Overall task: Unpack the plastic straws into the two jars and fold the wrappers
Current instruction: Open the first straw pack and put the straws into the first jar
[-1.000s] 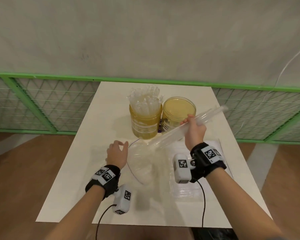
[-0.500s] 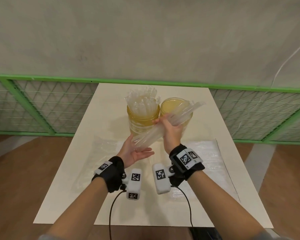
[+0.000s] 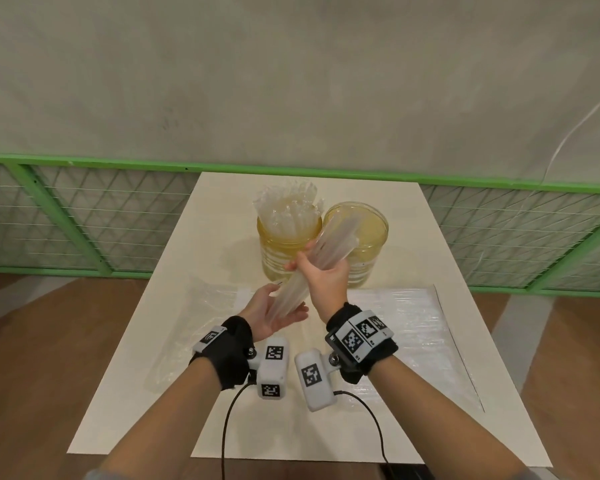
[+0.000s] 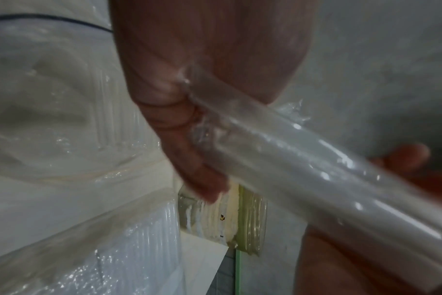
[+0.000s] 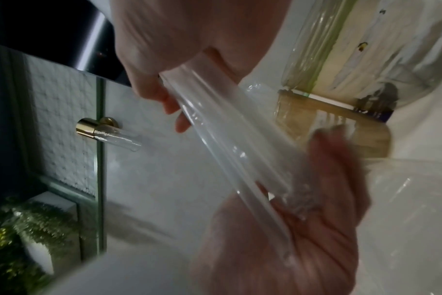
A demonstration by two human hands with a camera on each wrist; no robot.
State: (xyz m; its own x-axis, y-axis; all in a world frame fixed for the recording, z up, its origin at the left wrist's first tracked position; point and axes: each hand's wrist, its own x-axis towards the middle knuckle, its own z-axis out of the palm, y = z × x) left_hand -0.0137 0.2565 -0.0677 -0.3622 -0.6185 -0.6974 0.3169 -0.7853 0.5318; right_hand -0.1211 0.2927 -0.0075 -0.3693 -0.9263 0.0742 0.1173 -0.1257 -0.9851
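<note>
My right hand [image 3: 324,275] grips a bundle of clear straws [image 3: 338,237] near its middle. The bundle tilts up and away, and its top end lies over the mouth of the right amber jar [image 3: 368,258]. Beneath the bundle's lower end my left hand [image 3: 267,313] lies palm up with relaxed fingers, touching the straw ends. The left jar [image 3: 284,254] stands full of upright straws. In the right wrist view the bundle [image 5: 230,147] runs down into the left palm [image 5: 290,229]. Two clear wrappers lie flat on the table, one on the left [image 3: 201,306] and one on the right [image 3: 409,323].
The white table [image 3: 222,209] ends just behind the jars. A green mesh fence [image 3: 84,209] runs behind it. Black cables [image 3: 229,410] hang from the wrist cameras over the near table edge. Wooden floor lies on both sides.
My right hand has carried the bundle from the right to the centre and tipped it steeper toward the right jar. My left hand has risen from the table to under its lower end.
</note>
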